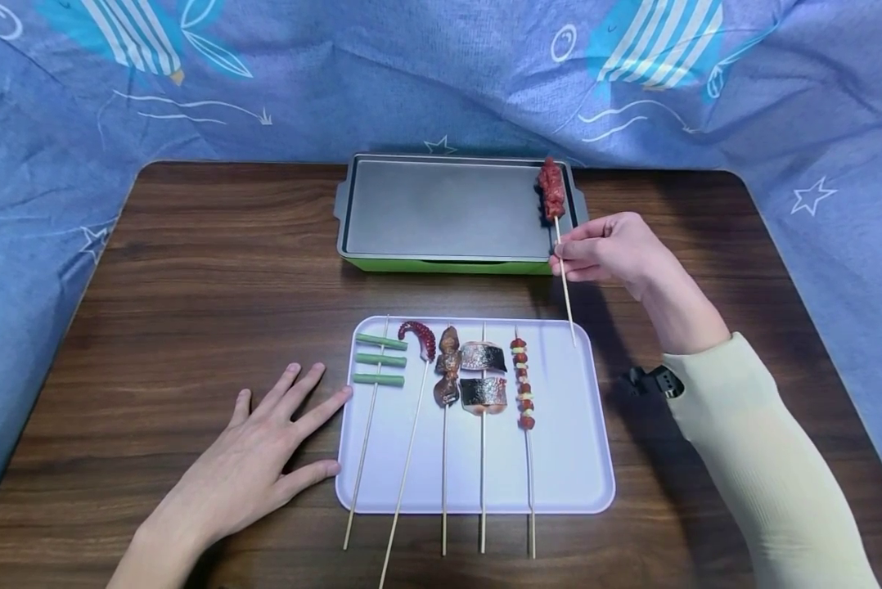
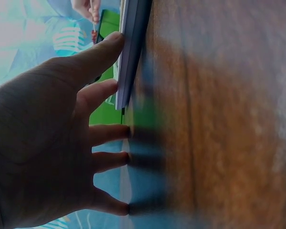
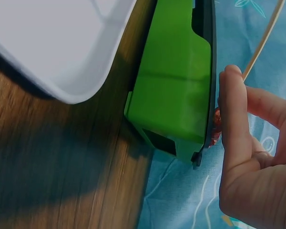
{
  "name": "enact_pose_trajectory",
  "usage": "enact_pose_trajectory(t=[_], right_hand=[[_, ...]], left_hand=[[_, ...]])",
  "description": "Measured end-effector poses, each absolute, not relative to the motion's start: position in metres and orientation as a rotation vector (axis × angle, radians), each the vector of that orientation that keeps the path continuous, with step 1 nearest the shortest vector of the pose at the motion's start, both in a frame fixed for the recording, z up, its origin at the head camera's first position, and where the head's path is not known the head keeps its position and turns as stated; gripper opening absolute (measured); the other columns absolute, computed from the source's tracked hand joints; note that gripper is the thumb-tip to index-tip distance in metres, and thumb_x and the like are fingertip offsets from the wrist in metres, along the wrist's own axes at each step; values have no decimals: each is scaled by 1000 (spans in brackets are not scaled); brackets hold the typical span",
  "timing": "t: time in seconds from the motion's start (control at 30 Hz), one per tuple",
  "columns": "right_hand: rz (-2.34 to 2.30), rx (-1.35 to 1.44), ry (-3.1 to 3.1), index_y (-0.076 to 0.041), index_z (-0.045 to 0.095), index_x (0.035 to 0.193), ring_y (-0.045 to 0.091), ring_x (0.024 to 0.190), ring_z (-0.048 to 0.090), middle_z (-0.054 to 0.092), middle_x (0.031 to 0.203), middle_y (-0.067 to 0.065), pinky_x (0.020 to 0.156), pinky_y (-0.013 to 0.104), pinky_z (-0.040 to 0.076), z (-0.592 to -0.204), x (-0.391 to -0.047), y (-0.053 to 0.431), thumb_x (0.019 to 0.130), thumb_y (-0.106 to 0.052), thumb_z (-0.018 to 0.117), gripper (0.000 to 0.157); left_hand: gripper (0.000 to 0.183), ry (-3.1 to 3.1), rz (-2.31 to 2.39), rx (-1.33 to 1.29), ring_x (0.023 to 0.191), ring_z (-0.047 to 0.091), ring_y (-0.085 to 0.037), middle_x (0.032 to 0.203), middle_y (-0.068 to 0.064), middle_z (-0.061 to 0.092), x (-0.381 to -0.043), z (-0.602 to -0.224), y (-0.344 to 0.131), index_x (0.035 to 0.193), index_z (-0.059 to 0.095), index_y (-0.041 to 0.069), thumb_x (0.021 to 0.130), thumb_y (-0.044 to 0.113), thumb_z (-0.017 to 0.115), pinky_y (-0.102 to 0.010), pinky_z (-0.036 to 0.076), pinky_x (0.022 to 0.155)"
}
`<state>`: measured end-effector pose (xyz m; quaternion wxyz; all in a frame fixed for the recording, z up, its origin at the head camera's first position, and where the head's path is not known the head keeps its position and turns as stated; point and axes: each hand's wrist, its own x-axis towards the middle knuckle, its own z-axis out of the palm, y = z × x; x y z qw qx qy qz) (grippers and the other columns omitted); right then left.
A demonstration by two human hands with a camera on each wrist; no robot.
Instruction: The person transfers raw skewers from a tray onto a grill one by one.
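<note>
My right hand (image 1: 606, 249) pinches the wooden stick of a red meat skewer (image 1: 551, 192). Its meat end is at the right side of the dark griddle plate (image 1: 444, 209); whether it touches the plate I cannot tell. With fingers spread, my left hand (image 1: 253, 458) rests on the table, thumb and index finger at the left rim of a white tray (image 1: 569, 483). Across that tray lie a green vegetable skewer (image 1: 380, 360), a tentacle skewer (image 1: 420, 337), a brown meat skewer (image 1: 448, 368), a fish skewer (image 1: 483, 393) and a red-and-yellow skewer (image 1: 522, 384).
The griddle has a green base (image 3: 174, 90) and stands at the back of the wooden table (image 1: 227, 270). Behind hangs a blue patterned cloth (image 1: 382, 74). Several stick ends stick out over the tray's front edge. A small black device (image 1: 654, 381) sits at my right wrist.
</note>
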<state>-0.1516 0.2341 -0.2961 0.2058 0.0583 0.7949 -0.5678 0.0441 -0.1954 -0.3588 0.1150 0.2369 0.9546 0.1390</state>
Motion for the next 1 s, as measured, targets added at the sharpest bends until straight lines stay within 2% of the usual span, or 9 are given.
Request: enact_pose_trajectory(t=[0.23,0.6,1.0], right_hand=[[-1467,149,2316,15,64,111,15,67,71,72,75,7,64,30,58,-298,-151,232,94,-5,64,27],[-1218,81,2525,11,67,105,20,64,71,72,78,14,59,31,58,-297,-146,229,94,-11,64,25],[-1251,90,2655,6,69,105,19,65,72,73,80,16,60,35,58,-284,-124,231,92,-24,69,33]], left_hand=[[76,2800,403,698,148,15,-34,161,-7,22,44,-359,-195,154,25,41,90,62,59,-80,22,94],[75,2798,417,694,148,14,-33,162,-7,20,45,-359,-196,155,25,42,90,62,57,-80,22,94],[75,2802,421,694,148,14,-34,162,-7,21,45,-358,-195,154,26,42,90,62,58,-80,22,94]])
